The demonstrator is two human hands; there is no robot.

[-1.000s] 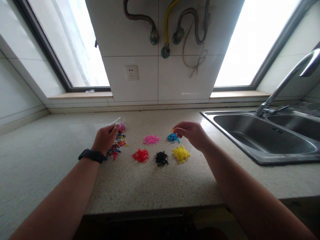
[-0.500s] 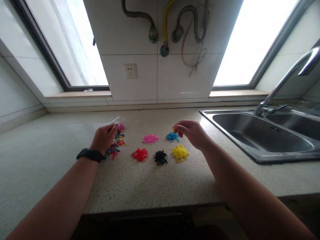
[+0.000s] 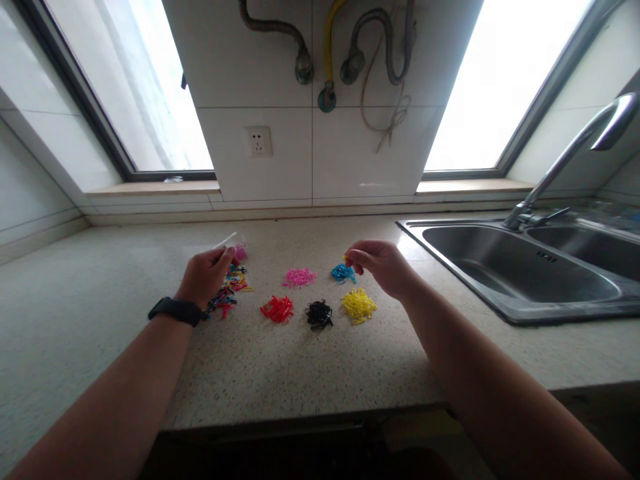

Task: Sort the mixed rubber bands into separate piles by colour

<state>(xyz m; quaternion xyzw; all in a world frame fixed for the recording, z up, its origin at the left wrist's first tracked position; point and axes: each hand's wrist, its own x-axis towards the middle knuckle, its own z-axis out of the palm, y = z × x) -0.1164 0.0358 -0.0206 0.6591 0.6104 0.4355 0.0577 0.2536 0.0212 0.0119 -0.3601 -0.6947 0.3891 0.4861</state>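
Note:
My left hand point(image 3: 206, 275) is closed on a clear plastic bag point(image 3: 228, 240) with something pink point(image 3: 241, 251) in or beside it. Beneath that hand lies a mixed pile of coloured rubber bands point(image 3: 234, 288), partly hidden by it. The thumb and fingers of my right hand point(image 3: 375, 261) pinch a small yellow rubber band point(image 3: 345, 258), just above a blue pile point(image 3: 343, 273). Between the hands are a pink pile point(image 3: 299, 277), a red pile point(image 3: 277, 309), a black pile point(image 3: 319, 314) and a yellow pile point(image 3: 359, 305) of similar small bands.
The speckled countertop point(image 3: 280, 373) runs up to a tiled wall with a socket point(image 3: 259, 141) and hoses. On the right is a steel double sink point(image 3: 500, 267) with a tall faucet point(image 3: 570, 163). The counter's front edge is close to me.
The whole view has shifted very slightly. Both hands keep nearly the same place and grip, and the piles look unchanged.

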